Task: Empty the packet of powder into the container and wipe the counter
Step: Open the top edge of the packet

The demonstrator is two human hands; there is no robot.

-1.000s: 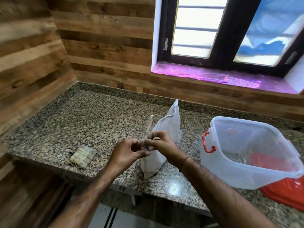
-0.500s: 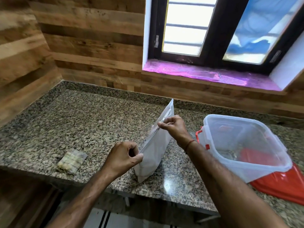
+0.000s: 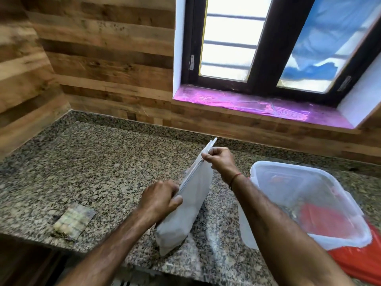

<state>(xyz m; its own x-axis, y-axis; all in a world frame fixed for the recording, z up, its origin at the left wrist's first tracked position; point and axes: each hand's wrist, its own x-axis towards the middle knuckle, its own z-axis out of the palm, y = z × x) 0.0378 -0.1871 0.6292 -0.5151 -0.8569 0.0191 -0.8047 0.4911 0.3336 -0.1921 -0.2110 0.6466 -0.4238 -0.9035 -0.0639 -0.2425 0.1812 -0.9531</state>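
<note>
hands: two, both bare, both on the packet.
- left hand: fingers curled, clamping the near end of the packet's top edge, thumb pressed against its side.
- right hand: fingers pinching the top edge farther up, close to the far corner. one red thread sits around this wrist.

packet: one, white and plain, no print visible. its bottom end rests on the desk near the front edge. the body leans, and its top edge runs up and away between the two hands. a thin dark line follows that edge; how far the mouth is parted cannot be told.

container: one, clear plastic, roughly square with rounded corners, no lid on it. it sits just right of the packet, behind the right forearm, and appears tipped. what lies at its bottom is too blurred to name.

lid: one, red, flat on the desk under the container's right side and sticking out at the front right.

folded piece: one, small, pale and checked, probably cloth. it lies flat near the desk's front edge, well apart from the packet on the left.

desk: one, speckled granite, fitted into a corner.

walls: two, in wood planks.

window: one, dark frame, two panes. sill: one, covered in glossy purple film.
</note>
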